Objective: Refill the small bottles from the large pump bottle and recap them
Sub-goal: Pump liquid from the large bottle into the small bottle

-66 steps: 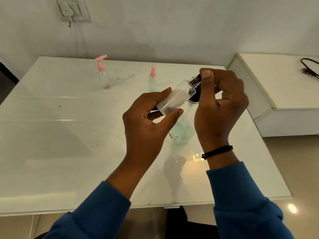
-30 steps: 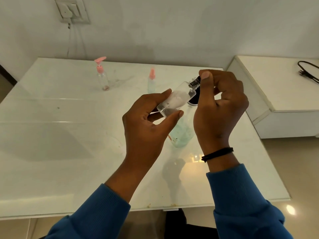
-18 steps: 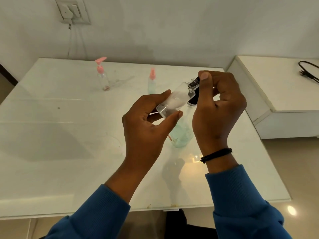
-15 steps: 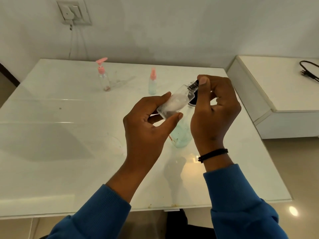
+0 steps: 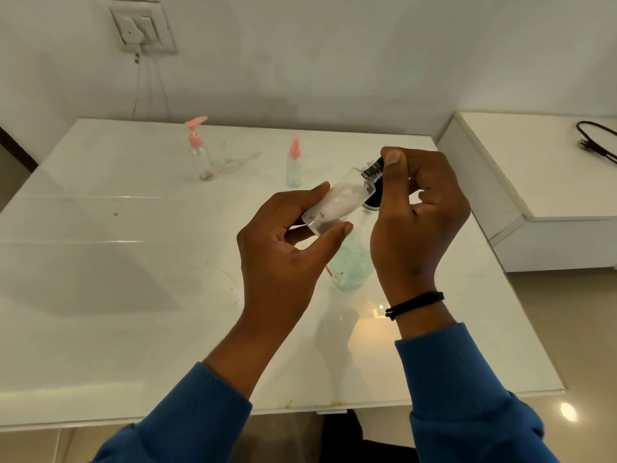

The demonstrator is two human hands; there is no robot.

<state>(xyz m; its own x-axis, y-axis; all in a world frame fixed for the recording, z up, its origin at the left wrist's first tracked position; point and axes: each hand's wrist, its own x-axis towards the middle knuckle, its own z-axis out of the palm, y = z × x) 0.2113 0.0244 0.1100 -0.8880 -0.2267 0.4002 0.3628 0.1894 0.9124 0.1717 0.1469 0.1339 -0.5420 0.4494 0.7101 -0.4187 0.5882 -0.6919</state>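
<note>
My left hand [image 5: 287, 248] grips a small clear bottle [image 5: 337, 202], tilted with its neck up and to the right, above the table. My right hand [image 5: 417, 215] pinches the dark cap [image 5: 375, 170] at the bottle's threaded neck. Behind my hands stands the large bottle [image 5: 350, 265] with greenish liquid; its black top [image 5: 372, 203] shows just under the small bottle, the rest of its upper part is hidden. Farther back stand a small bottle with a pink pump [image 5: 198, 150] and a small bottle with a pink spray cap [image 5: 294, 163].
The white glass-topped table [image 5: 117, 295] reaches the wall. A white cabinet [image 5: 534, 195] stands to the right, with a black cable [image 5: 597, 142] on it. A wall socket [image 5: 140, 28] with a cord hangs above the table's back left.
Both hands hold the small bottle in nearly the same place. My right hand's fingers have shifted slightly round the cap at the neck.
</note>
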